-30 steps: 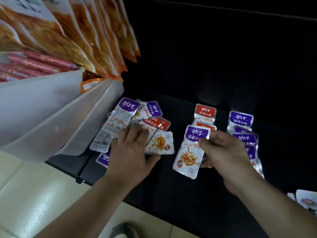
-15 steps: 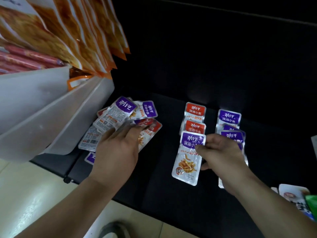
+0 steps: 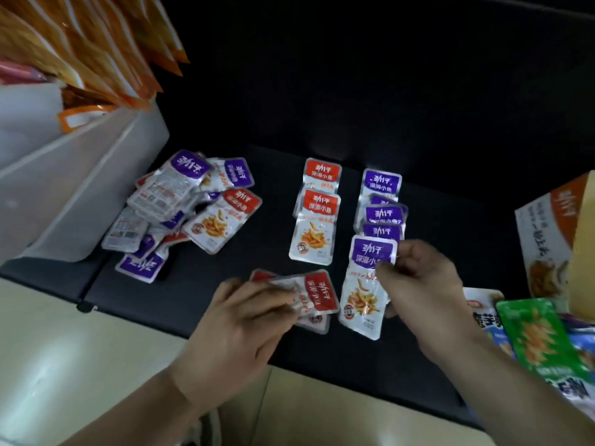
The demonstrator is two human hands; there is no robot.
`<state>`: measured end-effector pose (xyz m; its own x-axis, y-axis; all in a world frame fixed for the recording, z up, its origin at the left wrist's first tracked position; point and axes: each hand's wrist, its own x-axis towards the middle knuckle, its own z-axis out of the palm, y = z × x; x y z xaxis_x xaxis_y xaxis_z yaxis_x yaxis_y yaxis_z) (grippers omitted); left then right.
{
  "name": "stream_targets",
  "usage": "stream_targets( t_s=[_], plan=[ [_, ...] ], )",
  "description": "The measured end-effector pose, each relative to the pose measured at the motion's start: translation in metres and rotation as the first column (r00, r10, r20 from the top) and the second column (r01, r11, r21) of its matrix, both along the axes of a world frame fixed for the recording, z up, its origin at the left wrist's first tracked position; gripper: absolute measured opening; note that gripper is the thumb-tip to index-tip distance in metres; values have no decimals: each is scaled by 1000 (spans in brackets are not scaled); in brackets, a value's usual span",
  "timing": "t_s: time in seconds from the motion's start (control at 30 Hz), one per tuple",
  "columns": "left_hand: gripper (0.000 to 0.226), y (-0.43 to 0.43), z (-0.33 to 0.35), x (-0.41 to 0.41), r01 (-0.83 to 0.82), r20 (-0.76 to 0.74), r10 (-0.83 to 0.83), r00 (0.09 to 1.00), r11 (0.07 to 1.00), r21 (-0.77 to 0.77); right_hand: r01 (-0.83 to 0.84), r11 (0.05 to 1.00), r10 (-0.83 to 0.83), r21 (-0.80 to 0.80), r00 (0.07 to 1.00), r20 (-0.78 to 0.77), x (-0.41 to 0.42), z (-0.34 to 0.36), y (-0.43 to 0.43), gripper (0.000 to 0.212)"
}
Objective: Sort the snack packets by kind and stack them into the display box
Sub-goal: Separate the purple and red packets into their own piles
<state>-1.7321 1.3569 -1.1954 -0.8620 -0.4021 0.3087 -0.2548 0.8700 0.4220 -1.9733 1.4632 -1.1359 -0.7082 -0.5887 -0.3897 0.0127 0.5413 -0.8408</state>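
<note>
Small silver snack packets with red or purple tops lie on a black surface (image 3: pixel 264 278). A mixed loose pile (image 3: pixel 180 210) sits at the left. Two red-topped packets (image 3: pixel 317 217) overlap in a middle row. To their right is a row of purple-topped packets (image 3: pixel 381 201). My right hand (image 3: pixel 418 284) pinches a purple-topped packet (image 3: pixel 367 284) at the near end of that row. My left hand (image 3: pixel 244 320) holds red-topped packets (image 3: pixel 317 294) turned sideways, just left of it. The orange display box (image 3: pixel 553 239) stands at the right edge.
White plastic bins (image 3: pixel 64 194) with large orange packets (image 3: pixel 96 46) and red sausages lean at the left. Green and blue snack bags (image 3: pixel 541 339) lie at the lower right. Pale floor tiles (image 3: pixel 64 349) run along the near edge of the black surface.
My left hand has left the mixed pile and come toward the middle with red-topped packets in it. My right hand has shifted the purple packet right, onto the purple row's near end.
</note>
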Motion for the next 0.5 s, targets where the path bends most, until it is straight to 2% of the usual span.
stream_targets(
  t_s=[0.07,0.13,0.23,0.3,0.37,0.43,0.5],
  plan=[
    [16,5,-3,8,-28,39,25,999,997,71,-39,999,41,36,998,-56,7,-5,0,14],
    [25,4,0,8,-130,63,123,990,984,122,-60,998,63,36,992,-106,6,-5,2,15],
    [54,-3,8,1,-358,222,330,918,929,97,-69,998,70,10,993,-97,2,-5,10,15],
    [70,-9,7,-1,-414,309,368,877,906,94,-54,999,54,3,995,-88,-1,-5,16,15],
    [66,-12,6,-3,-408,321,356,877,907,108,-34,999,35,17,994,-102,-7,-6,22,14],
    [51,-15,10,-7,-392,318,329,889,907,155,-5,999,10,45,994,-105,-14,-7,27,14],
    [36,-17,21,-10,-393,341,287,895,868,301,16,997,-8,74,994,-110,-19,-8,31,15]
  ],
)
